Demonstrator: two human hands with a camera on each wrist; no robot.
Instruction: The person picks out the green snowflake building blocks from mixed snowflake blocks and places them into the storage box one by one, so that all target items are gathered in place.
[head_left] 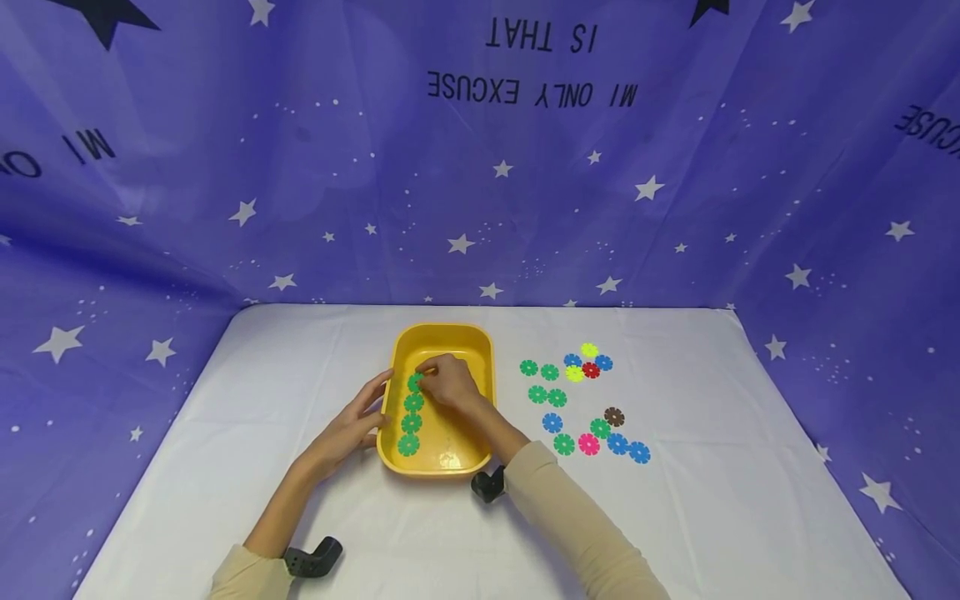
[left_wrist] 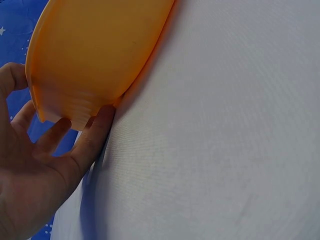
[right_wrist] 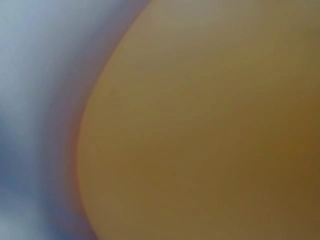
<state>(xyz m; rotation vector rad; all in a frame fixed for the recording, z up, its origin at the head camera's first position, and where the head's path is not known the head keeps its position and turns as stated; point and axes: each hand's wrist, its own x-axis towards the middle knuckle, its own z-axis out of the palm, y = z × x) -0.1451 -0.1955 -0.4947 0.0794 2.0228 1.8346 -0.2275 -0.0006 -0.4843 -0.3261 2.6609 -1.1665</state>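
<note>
A yellow tray [head_left: 442, 477] stands on the table, with a column of green notched discs [head_left: 410, 422] along its left inner side. Inside the tray my right hand [head_left: 452, 383] reaches in and pinches the farthest green disc [head_left: 415, 382] at the top of that column; the fingertips partly cover it. My left hand [head_left: 347, 429] rests against the tray's left outer wall. In the left wrist view, the spread fingers of that hand touch the tray wall [left_wrist: 100, 50] from rim to base. The right wrist view is filled by the blurred tray wall [right_wrist: 200, 125].
Right of the tray lie loose notched discs: several green [head_left: 537, 394], several blue [head_left: 617, 443], yellow [head_left: 589, 350], a red [head_left: 591, 370], a pink [head_left: 588, 444] and a brown one [head_left: 614, 417]. A purple star-printed cloth [head_left: 457, 192] hangs behind the white tabletop [head_left: 735, 500].
</note>
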